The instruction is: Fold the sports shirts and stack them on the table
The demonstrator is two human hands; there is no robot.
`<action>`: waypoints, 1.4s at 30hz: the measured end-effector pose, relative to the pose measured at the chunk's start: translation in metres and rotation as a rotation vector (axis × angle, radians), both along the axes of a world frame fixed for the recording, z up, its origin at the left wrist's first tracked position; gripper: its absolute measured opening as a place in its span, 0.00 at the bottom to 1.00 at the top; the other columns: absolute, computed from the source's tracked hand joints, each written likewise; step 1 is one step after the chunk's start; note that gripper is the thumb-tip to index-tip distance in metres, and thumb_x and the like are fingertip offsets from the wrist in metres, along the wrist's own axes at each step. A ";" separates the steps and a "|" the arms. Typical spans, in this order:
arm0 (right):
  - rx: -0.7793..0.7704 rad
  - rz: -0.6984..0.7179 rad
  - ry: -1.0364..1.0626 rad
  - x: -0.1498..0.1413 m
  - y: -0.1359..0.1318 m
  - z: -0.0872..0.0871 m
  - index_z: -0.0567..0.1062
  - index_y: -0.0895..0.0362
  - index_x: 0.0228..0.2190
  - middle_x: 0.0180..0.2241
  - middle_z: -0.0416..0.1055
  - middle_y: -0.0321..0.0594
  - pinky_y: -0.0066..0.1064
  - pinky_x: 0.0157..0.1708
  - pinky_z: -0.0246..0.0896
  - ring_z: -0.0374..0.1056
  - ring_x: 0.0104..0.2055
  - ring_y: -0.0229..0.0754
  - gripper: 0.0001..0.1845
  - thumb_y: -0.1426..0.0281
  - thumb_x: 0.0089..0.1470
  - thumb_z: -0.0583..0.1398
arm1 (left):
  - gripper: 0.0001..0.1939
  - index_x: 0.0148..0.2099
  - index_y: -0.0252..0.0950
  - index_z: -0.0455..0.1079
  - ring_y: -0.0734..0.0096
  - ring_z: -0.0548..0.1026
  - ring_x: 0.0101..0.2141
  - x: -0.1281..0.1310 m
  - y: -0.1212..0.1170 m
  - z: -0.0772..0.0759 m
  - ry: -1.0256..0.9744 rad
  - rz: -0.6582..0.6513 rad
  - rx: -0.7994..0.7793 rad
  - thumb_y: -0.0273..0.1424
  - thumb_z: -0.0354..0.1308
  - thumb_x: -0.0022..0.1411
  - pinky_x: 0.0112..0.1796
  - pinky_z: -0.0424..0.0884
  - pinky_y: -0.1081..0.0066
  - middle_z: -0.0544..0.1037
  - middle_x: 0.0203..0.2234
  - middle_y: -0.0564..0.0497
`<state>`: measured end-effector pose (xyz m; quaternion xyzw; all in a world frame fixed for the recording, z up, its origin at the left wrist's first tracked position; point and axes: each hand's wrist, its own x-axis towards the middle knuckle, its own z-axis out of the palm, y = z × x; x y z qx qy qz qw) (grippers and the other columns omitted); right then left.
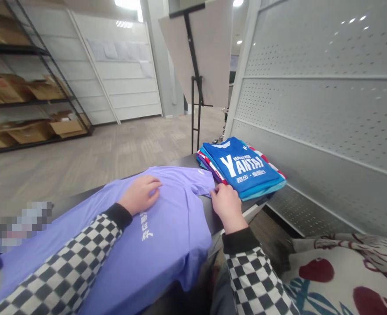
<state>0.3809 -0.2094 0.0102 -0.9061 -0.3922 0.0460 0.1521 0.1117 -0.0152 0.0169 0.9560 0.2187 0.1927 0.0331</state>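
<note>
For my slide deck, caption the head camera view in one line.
Left hand on a purple T-shirt, right hand at its sleeve, beside a stack of folded shirts.

Left hand (pixel 140 194) palm down, fingers (pixel 154 186) lightly curled, right hand (pixel 226 208) angled downward, forearms in checkered sleeves (pixel 65 258)

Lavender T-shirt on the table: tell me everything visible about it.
The lavender T-shirt lies spread flat on a dark table, its smooth, thin-looking fabric mostly unwrinkled, with white vertical lettering and a short sleeve showing. The left hand rests on it, a checkered sleeve lies across it, and the right hand touches the sleeve's edge.
</note>
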 end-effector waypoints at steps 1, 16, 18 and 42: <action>-0.002 0.015 0.008 0.000 0.002 0.000 0.84 0.56 0.50 0.53 0.79 0.60 0.49 0.52 0.73 0.78 0.56 0.64 0.17 0.62 0.71 0.59 | 0.17 0.50 0.40 0.85 0.51 0.82 0.50 0.011 -0.016 0.005 0.028 -0.050 -0.014 0.34 0.55 0.70 0.57 0.76 0.52 0.86 0.48 0.40; -0.012 0.446 0.310 -0.013 -0.016 0.018 0.85 0.52 0.33 0.34 0.84 0.40 0.32 0.36 0.63 0.79 0.38 0.47 0.06 0.64 0.59 0.73 | 0.15 0.51 0.39 0.82 0.55 0.83 0.52 0.054 -0.055 -0.013 -0.169 -0.005 -0.182 0.27 0.55 0.70 0.60 0.76 0.55 0.87 0.49 0.44; -0.050 0.474 0.290 -0.013 -0.017 0.013 0.85 0.52 0.35 0.35 0.84 0.38 0.31 0.35 0.62 0.78 0.38 0.46 0.06 0.69 0.54 0.75 | 0.15 0.49 0.38 0.83 0.54 0.83 0.52 0.045 -0.035 -0.022 -0.164 0.088 -0.179 0.28 0.56 0.68 0.60 0.76 0.54 0.87 0.48 0.43; 0.172 0.015 0.084 0.003 0.026 0.002 0.82 0.59 0.52 0.53 0.81 0.60 0.48 0.58 0.69 0.78 0.57 0.62 0.18 0.67 0.68 0.58 | 0.17 0.55 0.40 0.84 0.52 0.80 0.60 0.050 -0.040 -0.028 -0.127 0.102 -0.208 0.30 0.59 0.70 0.67 0.71 0.52 0.85 0.58 0.43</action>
